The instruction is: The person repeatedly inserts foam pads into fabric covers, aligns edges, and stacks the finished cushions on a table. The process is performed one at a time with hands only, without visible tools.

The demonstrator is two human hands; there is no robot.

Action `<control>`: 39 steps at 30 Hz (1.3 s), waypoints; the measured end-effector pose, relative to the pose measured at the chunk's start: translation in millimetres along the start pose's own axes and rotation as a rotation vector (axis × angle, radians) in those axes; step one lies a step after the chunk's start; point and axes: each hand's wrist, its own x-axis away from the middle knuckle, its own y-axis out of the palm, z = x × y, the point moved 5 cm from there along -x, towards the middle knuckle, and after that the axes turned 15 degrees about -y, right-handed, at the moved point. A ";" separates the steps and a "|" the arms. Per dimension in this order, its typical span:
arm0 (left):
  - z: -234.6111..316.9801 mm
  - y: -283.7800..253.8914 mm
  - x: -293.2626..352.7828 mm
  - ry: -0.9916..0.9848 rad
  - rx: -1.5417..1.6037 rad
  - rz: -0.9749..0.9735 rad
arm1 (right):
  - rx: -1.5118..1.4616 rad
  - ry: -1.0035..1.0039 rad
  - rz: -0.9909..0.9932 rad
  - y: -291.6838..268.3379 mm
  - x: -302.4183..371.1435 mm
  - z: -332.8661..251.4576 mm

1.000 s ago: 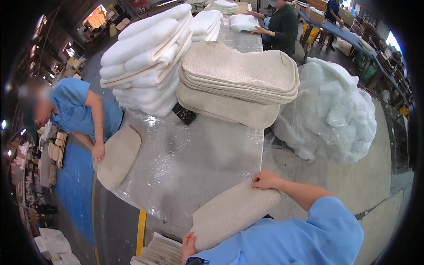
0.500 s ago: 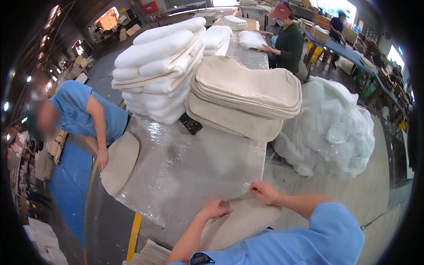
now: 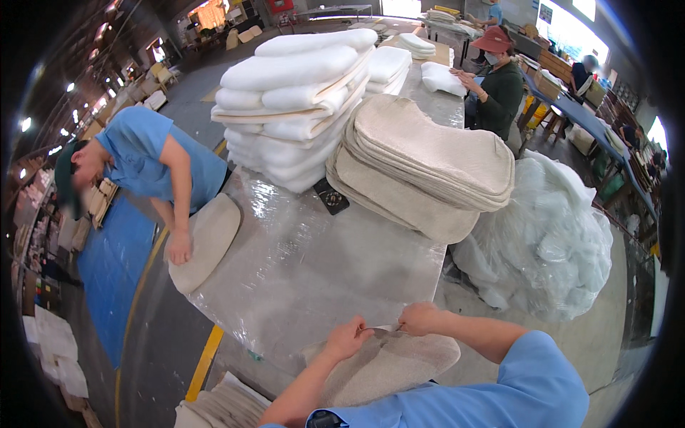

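Observation:
A beige fabric cushion cover (image 3: 385, 367) with rounded ends lies at the near edge of the table, against my body. My left hand (image 3: 347, 338) pinches its far edge, fingers closed. A short way to the right, my right hand (image 3: 421, 319) grips the same edge, fingers closed too. Between the two hands the edge is lifted, and a thin pale strip shows there. What lies inside the cover is hidden.
Beyond my hands runs a plastic-wrapped table (image 3: 314, 264). It bears a stack of beige covers (image 3: 428, 157), a pile of white padding (image 3: 300, 85) and a black phone-like item (image 3: 331, 196). A bagged white bundle (image 3: 549, 235) stands right; a co-worker (image 3: 157, 157) handles a beige piece left.
My hands have drawn closer together along the cover's edge, raising it between them. The view has shifted. The left co-worker's hand now presses on the beige piece.

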 end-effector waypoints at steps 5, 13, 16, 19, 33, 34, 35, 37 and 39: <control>-55.0 6.5 12.9 -0.206 -0.026 -0.209 | -0.066 -0.020 0.038 19.2 -10.5 11.3; -58.3 13.2 20.3 -0.233 -0.143 0.126 | -1.343 0.481 0.505 59.0 -16.7 10.2; -60.1 7.2 15.7 -0.244 -0.142 0.152 | -1.219 0.453 0.527 41.8 -14.4 1.2; -61.3 7.7 6.7 -0.275 -0.171 0.160 | -1.092 0.418 0.552 32.1 -17.5 3.3; -86.3 3.5 11.3 -0.315 -0.138 -0.034 | -1.016 0.303 0.437 31.2 -22.0 3.0; -95.5 -1.9 18.2 -0.371 -0.161 -0.097 | -1.018 0.247 0.375 31.1 -20.4 3.2; -99.8 -10.9 23.2 -0.418 -0.183 -0.162 | -1.016 0.199 0.320 33.2 -19.5 6.1; -99.3 -17.5 34.7 -0.497 -0.197 -0.205 | -0.835 0.164 0.308 33.9 -20.8 8.7; -96.7 -24.1 41.4 -0.561 -0.181 -0.159 | -0.708 0.177 0.317 35.1 -22.7 9.3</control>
